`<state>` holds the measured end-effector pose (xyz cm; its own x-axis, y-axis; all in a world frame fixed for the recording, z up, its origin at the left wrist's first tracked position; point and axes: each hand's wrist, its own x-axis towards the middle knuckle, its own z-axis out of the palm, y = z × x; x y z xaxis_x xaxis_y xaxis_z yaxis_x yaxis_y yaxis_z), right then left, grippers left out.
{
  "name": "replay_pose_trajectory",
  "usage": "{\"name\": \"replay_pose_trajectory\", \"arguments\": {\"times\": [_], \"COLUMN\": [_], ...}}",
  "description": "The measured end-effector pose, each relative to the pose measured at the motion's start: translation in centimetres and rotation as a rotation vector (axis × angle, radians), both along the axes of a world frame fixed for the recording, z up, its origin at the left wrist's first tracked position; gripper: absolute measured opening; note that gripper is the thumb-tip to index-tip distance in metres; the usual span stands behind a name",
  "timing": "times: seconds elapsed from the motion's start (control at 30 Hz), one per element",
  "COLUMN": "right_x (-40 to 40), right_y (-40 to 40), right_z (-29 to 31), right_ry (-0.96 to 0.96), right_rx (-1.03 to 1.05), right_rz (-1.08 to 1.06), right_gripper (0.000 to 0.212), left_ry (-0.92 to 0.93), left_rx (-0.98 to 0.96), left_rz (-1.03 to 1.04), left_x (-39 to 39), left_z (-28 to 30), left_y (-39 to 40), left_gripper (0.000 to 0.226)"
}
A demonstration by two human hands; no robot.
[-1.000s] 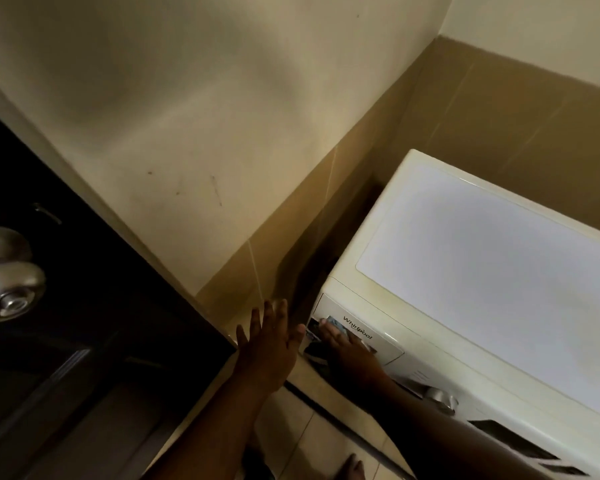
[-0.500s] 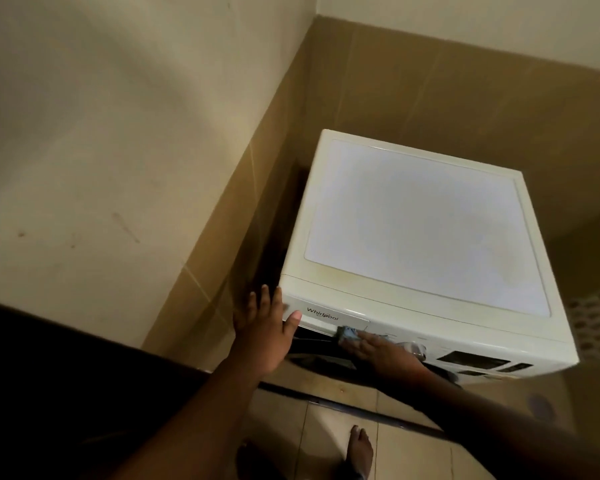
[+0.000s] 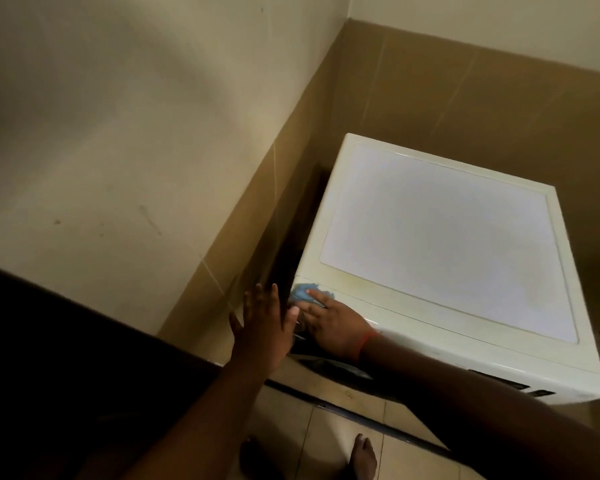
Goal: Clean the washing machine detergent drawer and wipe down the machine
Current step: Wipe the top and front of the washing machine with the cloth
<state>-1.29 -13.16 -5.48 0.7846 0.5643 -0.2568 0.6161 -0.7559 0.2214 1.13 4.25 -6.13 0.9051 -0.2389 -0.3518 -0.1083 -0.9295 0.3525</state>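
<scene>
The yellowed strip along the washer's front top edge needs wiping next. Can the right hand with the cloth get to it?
Probably yes. The right hand presses the blue cloth on the washer at its front left corner, and nothing lies on the strip.

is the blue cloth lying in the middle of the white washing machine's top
No, the right hand presses the blue cloth on the white washing machine's front left corner.

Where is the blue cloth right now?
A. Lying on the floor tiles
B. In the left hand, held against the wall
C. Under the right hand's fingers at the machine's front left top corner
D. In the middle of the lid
C: the blue cloth sits under the right hand at the washing machine's front left corner, while the left hand is open and holds nothing.
</scene>
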Motion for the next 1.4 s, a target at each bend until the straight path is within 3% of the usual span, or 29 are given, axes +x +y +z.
{"name": "replay_pose_trajectory", "arguments": {"times": [0.13,0.27,0.4,0.57,0.9,1.1,1.27,1.4], "right_x": [3.5,3.6,1.3,-3.1,-11.2,-10.4,-9.3,-11.0], "right_y": [4.6,4.1,0.0,-5.8,-17.9,-17.0,-12.6,-12.4], "right_z": [-0.1,-0.4,-0.8,-0.5,1.1,1.3,1.0,-1.5], "right_ry": [-0.04,-0.066,-0.064,-0.111,-0.059,-0.165,-0.031,0.109], "right_rx": [-0.131,-0.183,-0.081,0.168,0.245,0.319,0.117,0.23], "right_rz": [-0.02,0.03,0.158,0.066,0.116,0.191,0.007,-0.234], "right_gripper": [0.045,0.048,0.039,0.049,0.045,0.033,0.049,0.057], "left_ry": [0.005,0.005,0.011,0.021,-0.034,-0.06,-0.086,-0.115], "left_rx": [0.023,0.065,0.066,-0.006,-0.051,-0.028,0.039,0.068], "left_rz": [0.089,0.158,0.206,0.186,0.093,0.123,0.022,-0.087], "left_x": [-0.7,-1.4,-2.0,-2.8,-4.1,-5.0,-4.8,-3.0], "left_z": [-0.2,-0.1,0.4,1.2,3.1,4.2,4.7,5.2], "left_y": [1.5,2.3,2.0,-1.0,-7.4,-8.5,-9.9,-10.7], "left_gripper": [0.1,0.099,0.097,0.091,0.09,0.083,0.074,0.077]}}
